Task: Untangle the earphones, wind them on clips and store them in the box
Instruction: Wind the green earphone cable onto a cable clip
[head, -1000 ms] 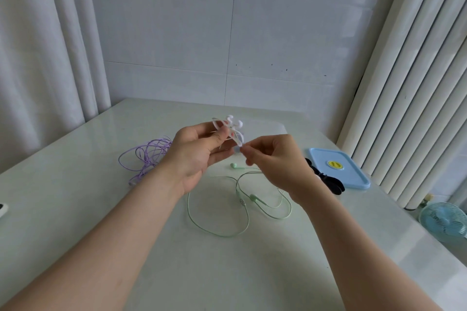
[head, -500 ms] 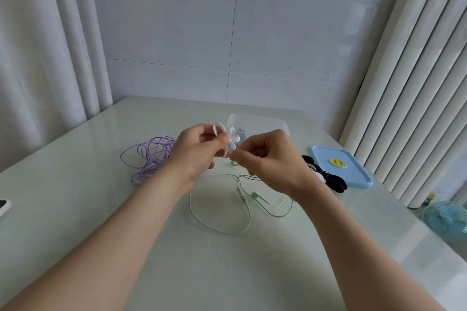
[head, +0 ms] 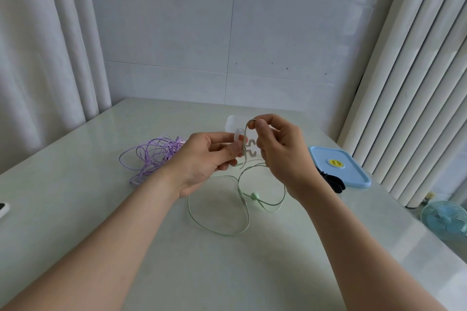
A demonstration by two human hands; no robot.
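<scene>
Two pinch grips above desk | left hand pinches white clip | right hand pinches green earphones by cord just above it, rest trailing on desk | cord likely light, limp, slippery: grip near clip

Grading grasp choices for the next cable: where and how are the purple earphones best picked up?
Likely at the thicker pale end of the purple earphones, lying at the heap's near edge, apart from the tangled loops. Pinch it from above on the near side; a loop would drag the tangle. The left hand holds the white clip, the right hand pinches the green cable.
</scene>
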